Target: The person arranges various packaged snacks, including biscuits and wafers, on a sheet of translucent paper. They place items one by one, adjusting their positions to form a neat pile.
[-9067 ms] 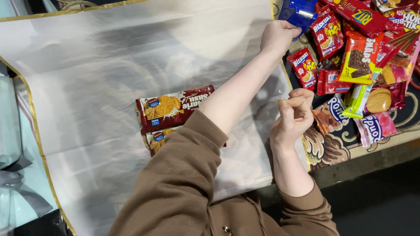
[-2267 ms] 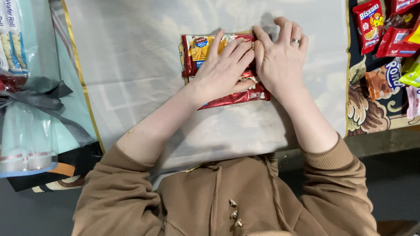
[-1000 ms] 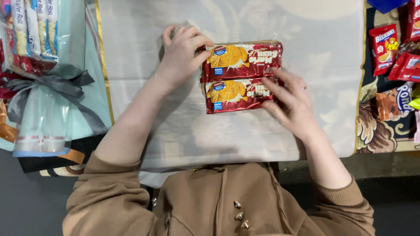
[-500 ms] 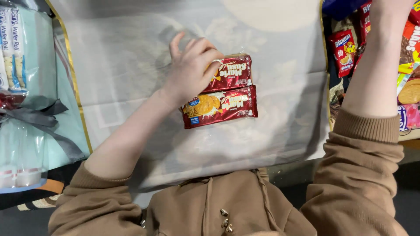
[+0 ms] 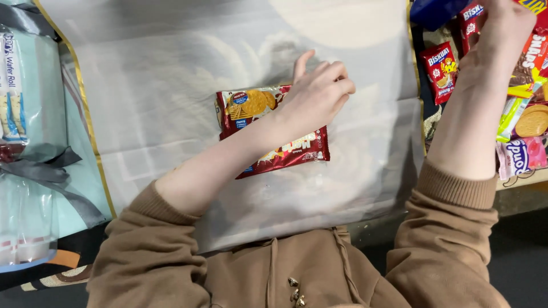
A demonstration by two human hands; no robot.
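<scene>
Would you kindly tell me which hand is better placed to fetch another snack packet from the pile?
Right. The right hand already reaches into the snack pile; the left hand rests on the red biscuit packets.

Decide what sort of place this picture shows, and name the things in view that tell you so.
Probably a gift-hamper packing table. A clear cellophane sheet is spread out with red biscuit packets under the left hand, the right hand reaches into a pile of snack packets, and a wrapped hamper with a grey ribbon lies alongside.
</scene>
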